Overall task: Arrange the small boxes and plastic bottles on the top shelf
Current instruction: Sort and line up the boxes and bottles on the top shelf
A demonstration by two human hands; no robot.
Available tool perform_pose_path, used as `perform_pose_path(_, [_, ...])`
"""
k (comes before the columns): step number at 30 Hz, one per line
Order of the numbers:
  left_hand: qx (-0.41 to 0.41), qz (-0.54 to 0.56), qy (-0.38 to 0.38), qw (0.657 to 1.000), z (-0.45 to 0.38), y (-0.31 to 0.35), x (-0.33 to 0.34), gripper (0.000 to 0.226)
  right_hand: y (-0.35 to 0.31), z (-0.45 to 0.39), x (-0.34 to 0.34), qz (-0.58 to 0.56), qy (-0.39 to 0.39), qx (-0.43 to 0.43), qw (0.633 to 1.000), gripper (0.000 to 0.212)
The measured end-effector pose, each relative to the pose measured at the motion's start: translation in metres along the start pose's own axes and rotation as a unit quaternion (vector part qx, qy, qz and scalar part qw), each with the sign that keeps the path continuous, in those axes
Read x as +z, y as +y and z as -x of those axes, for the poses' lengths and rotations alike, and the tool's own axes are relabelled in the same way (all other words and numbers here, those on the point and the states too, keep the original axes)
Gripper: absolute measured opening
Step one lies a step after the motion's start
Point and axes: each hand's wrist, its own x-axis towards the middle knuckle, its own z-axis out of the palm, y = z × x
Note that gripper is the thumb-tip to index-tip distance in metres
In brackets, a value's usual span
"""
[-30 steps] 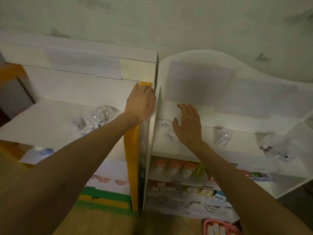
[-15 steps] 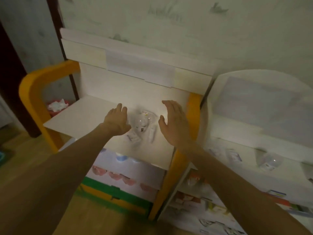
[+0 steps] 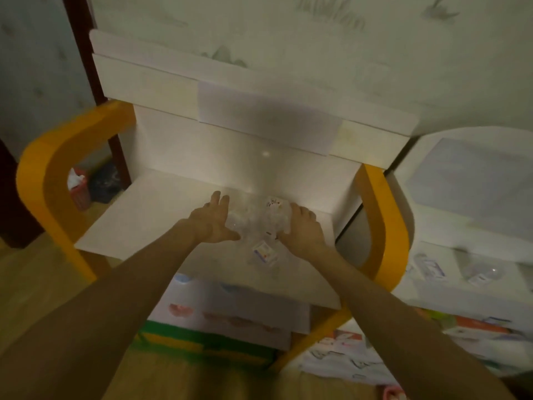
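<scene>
Hands bracketed the clear plastic bottles on the top shelf: your left hand at nine o'clock, spread flat; your right hand at three, cupped against them, likely herding the cluster.

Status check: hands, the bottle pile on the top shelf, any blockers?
Left hand open, cupping the clear bottle pile. Right hand curled against its other side, grip unclear. Small box lies loose at pile's front. Nothing in the way.

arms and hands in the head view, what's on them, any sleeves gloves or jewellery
Both arms are bare as far as the frame shows: no sleeves in view. The left hand and right hand wear no gloves, and no watch, bracelet or ring shows on wrists or fingers, though the picture is dim and a bit blurred, so something small could be missed.
</scene>
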Motion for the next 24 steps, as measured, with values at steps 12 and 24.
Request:
perform_pose_path(12, [0.054, 0.013, -0.09, 0.994, -0.056, -0.017, -0.004, 0.095, -0.029, -0.078, 0.019, 0.062, -0.064, -0.141, 0.986, 0.084])
perform_pose_path(24, [-0.003, 0.079, -0.14, 0.987, -0.102, -0.037, -0.023, 0.084, -0.04, -0.131, 0.023, 0.017, -0.103, -0.147, 0.984, 0.068])
